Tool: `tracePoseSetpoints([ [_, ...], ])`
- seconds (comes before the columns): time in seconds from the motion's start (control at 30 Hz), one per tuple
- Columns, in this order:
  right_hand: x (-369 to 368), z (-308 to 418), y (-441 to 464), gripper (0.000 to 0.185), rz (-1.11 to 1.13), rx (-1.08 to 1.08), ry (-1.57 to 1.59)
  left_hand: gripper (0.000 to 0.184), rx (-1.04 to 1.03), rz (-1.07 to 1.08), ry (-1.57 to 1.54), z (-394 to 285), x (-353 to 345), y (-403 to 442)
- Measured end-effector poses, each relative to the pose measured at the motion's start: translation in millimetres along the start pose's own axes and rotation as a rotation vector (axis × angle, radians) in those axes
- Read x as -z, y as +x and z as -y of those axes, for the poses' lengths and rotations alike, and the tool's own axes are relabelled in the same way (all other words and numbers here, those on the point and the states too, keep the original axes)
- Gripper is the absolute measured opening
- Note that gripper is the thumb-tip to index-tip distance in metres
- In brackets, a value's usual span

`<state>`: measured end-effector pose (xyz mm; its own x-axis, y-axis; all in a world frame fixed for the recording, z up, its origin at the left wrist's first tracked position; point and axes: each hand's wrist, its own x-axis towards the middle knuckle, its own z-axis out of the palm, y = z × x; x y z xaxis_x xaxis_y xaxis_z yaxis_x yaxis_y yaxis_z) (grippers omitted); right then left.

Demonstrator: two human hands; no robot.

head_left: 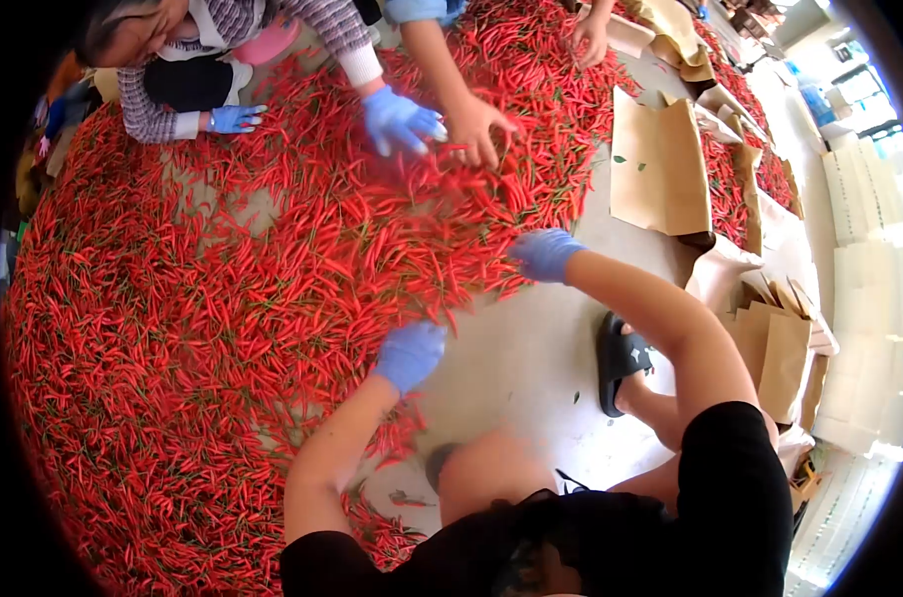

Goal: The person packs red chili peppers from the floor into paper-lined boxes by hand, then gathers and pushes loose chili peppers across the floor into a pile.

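A wide heap of red chili peppers (233, 348) with green stems covers the floor. My left hand (412, 355), in a blue glove, is at the near edge of the heap, back of the hand up; its fingers are hidden and slightly smeared. Farther right, my right hand (546, 255), also blue-gloved, reaches to the heap's right edge. Its fingertips bend down by the peppers, and whether they grip any is hidden. Just beyond, blurred peppers lie beneath a co-worker's blue-gloved hand (400, 121) and another person's bare hand (479, 129).
The first co-worker's other gloved hand (236, 118) rests on the heap at upper left. Another bare hand (591, 40) shows at the top. To the right lie an opened cardboard sheet (660, 164), boxes of peppers (722, 189) and a brown carton (773, 358). My sandalled foot (626, 363) stands on pale floor.
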<state>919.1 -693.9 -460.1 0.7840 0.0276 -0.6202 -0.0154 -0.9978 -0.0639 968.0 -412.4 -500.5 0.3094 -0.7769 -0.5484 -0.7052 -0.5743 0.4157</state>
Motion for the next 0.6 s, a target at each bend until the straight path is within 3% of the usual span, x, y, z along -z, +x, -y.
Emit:
tracePoseSetpoints([
  [0.03,-7.5,7.8,15.6,0.040,-0.065,0.092,0.054,0.034,0.020,0.010,-0.006,1.6,-2.9,12.2],
  [0.1,-15.1,21.2,35.5,0.046,-0.144,0.112,-0.043,0.043,-0.127,-0.354,0.188,6.5,-4.4,33.7],
  [0.13,-15.9,22.9,41.4,0.053,-0.225,0.113,-0.151,0.043,-0.102,-0.348,0.192,6.0,-1.0,37.8],
  [0.2,-11.1,3.0,41.9,0.060,0.000,0.199,-0.234,0.053,0.079,-0.324,0.379,1.1,12.0,42.6],
  [0.23,-18.8,-16.6,46.9,0.061,-0.007,0.237,-0.264,0.057,0.221,-0.105,0.279,-0.8,24.9,38.4],
  [0.27,-27.1,-40.8,52.9,0.062,-0.009,0.276,-0.294,0.057,0.248,-0.093,0.279,3.2,29.0,29.5],
  [0.33,-28.3,-85.0,61.8,0.059,-0.032,0.337,-0.337,0.057,0.349,0.273,0.276,16.3,31.7,7.0],
  [0.47,4.2,-127.6,74.9,0.049,0.153,0.427,-0.232,0.055,0.459,0.303,0.244,8.7,22.8,-6.2],
  [0.53,31.7,-127.0,74.9,0.039,0.169,0.225,-0.107,0.042,0.417,0.014,0.231,-2.0,15.1,1.4],
  [0.57,-4.1,-154.5,102.3,0.031,-0.110,0.265,0.059,0.035,0.336,-0.220,0.147,-5.1,6.1,12.7],
  [0.6,-2.3,-159.6,99.5,0.031,-0.107,0.273,0.068,0.035,0.343,-0.209,0.149,-18.8,10.7,27.8],
])
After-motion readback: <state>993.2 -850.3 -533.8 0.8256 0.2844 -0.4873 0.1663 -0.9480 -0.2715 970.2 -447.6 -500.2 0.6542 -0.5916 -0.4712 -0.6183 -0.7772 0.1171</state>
